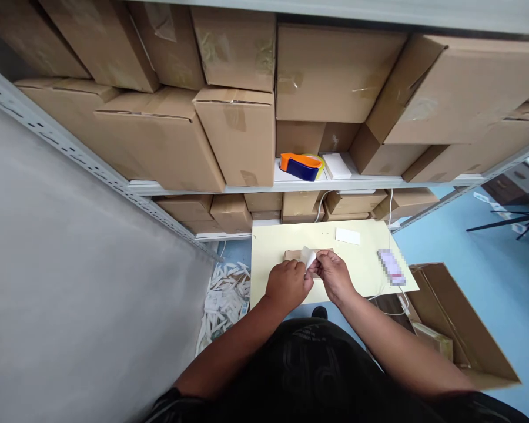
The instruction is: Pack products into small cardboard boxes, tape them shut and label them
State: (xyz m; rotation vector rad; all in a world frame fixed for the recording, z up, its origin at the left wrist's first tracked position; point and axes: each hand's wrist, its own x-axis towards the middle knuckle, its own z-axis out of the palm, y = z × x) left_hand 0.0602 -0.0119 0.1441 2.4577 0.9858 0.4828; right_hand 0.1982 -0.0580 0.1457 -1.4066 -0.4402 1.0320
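Note:
Above a pale yellow tabletop [273, 235], my two hands meet at a small piece of white paper [307, 256]. My left hand [286, 283] has its fingers curled at the paper's lower left side. The fingertips of my right hand [332, 274] pinch the paper's right edge. Directly beneath both hands lies a small brown cardboard box [292, 255], mostly covered by them. A flat white card [347, 235] rests farther back on the tabletop. To the right lies a phone [391, 267], blurred out, with a white cable running from it.
Shelves packed with cardboard boxes [235, 132] rise behind the table. An orange and blue tape dispenser [300, 167] sits on one shelf beside a white box [337, 166]. White paper scraps [224, 302] are heaped at floor level left. A large open carton [471, 329] stands right.

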